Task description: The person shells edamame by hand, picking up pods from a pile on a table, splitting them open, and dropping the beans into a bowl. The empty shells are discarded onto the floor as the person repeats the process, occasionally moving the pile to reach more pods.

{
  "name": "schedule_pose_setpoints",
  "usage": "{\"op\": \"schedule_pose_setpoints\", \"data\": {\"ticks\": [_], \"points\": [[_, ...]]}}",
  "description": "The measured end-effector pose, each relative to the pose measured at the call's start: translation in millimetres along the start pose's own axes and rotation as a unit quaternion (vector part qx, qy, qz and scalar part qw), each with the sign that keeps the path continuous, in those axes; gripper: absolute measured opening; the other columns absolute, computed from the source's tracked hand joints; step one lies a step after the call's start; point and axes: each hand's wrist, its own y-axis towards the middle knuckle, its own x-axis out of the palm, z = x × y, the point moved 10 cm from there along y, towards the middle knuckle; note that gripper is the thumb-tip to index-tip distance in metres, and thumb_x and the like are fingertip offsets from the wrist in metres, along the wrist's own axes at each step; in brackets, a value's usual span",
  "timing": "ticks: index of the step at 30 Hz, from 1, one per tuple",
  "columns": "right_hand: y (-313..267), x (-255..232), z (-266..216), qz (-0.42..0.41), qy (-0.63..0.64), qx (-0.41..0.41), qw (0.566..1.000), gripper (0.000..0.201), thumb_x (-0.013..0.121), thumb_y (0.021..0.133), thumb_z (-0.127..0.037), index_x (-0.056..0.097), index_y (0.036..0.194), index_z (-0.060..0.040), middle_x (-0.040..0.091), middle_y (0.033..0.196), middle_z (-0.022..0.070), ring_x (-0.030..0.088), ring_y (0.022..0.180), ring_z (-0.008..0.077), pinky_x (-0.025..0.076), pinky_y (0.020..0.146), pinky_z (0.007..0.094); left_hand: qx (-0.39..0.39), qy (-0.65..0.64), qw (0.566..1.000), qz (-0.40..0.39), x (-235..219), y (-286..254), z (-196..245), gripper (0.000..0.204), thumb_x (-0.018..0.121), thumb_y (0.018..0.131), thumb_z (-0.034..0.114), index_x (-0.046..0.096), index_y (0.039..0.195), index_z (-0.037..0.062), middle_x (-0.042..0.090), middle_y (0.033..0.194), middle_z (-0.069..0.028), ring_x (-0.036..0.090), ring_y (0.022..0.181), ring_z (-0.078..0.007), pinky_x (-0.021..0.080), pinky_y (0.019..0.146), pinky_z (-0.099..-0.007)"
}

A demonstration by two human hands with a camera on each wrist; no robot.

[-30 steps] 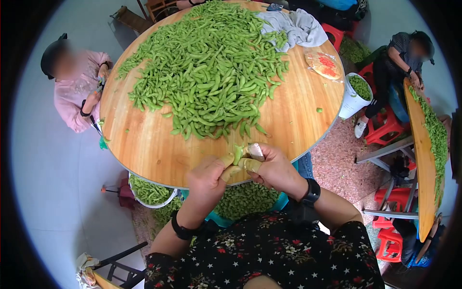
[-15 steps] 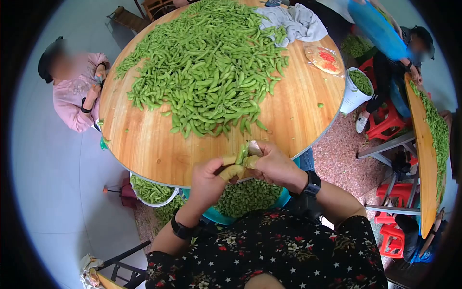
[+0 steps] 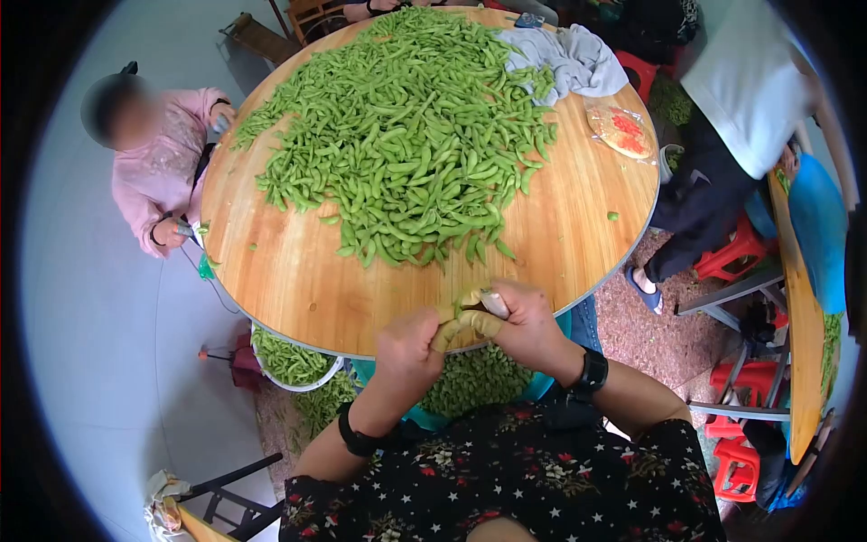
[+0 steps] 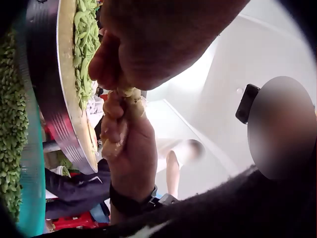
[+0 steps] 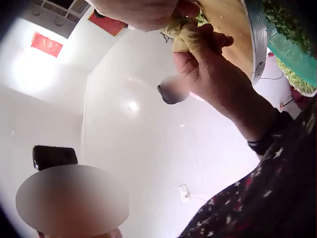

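Both my hands meet at the near rim of the round table (image 3: 298, 298). My left hand (image 3: 408, 348) and right hand (image 3: 522, 323) pinch 1 green pod (image 3: 467, 298) between curled, taped fingertips, just above the rim. The pod looks light, bendy and a bit slick; I judge the ends the best hold. A small blade seems to sit in my right fingers, though the view is poor. The pod heap (image 3: 406, 135) lies well apart.

Round wooden table (image 3: 298, 280); pod heap (image 3: 406, 135); grey cloth (image 3: 573, 59)
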Motion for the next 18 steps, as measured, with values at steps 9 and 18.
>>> {"op": "schedule_pose_setpoints", "data": {"ticks": [9,18], "points": [[-13,32,21,-0.151,0.139,0.186,0.961,0.007,0.064,0.086,-0.008,0.061,0.091,-0.0034,0.063,0.074,0.0016,0.060,0.063,0.0089,0.047,0.055,0.0253,-0.048,-0.085,0.991,-0.088,0,-16,-1,0.013,0.070,0.079,0.006,0.063,0.091,0.0051,0.059,0.072,-0.0129,0.058,0.062,-0.0323,0.046,0.056,-0.0370],[-54,72,20,-0.416,-0.097,-0.026,0.904,0.020,0.051,0.092,-0.023,0.057,0.094,-0.0034,0.060,0.094,0.0175,0.058,0.090,0.0357,0.045,0.079,0.0436,-0.149,0.279,0.892,-0.323,-69,-19,-51,0.015,0.061,0.084,0.017,0.070,0.094,0.0128,0.063,0.075,-0.0166,0.062,0.074,-0.0363,0.048,0.064,-0.0462]]}}
